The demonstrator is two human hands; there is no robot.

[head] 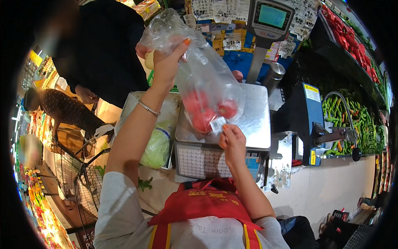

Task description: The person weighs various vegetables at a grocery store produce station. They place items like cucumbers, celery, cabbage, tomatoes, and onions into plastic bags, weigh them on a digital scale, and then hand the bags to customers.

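A clear plastic bag (211,71) with several tomatoes (202,119) in its bottom lies partly over the metal pan of a weighing scale (256,124). My left hand (166,67) grips the bag's gathered upper part. Between the thumb and fingers of my right hand (231,140) is a small white printed label (217,125), which lies against the bag near the tomatoes; whether it sticks there I cannot tell. The scale's display (272,16) stands on a post behind the pan. Part of another person's hand (141,50) shows beside the bag's top.
A wrapped green cabbage (157,146) sits in a tray left of the scale. To the right stand a blue bag-sealing device (312,124) and a bed of green peppers (345,115). A steel canister (275,74) is by the post. A person in black (105,46) stands across; a wire cart (84,183) is at left.
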